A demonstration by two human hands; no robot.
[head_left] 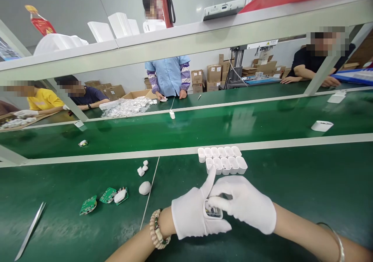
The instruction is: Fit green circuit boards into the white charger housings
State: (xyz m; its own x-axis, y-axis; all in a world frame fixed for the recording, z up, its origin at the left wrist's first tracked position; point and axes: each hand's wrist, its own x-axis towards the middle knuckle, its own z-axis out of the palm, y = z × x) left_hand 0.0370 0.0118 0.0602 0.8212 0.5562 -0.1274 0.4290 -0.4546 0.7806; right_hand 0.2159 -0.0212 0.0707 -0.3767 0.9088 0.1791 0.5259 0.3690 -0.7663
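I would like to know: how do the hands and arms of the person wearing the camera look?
The left hand and right hand wear plain white gloves ending near the wrist. The left wrist has a bracelet of pale beads with some dark ones; the right forearm has a thin, shiny bangle. No sleeves are visible.

The head camera looks forward and down, near the workbench [110,231].

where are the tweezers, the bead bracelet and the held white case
Tweezers [30,231]: head view, middle of their length.
Bead bracelet [159,237]: head view, its string of beads.
Held white case [213,212]: head view, inside its open end.
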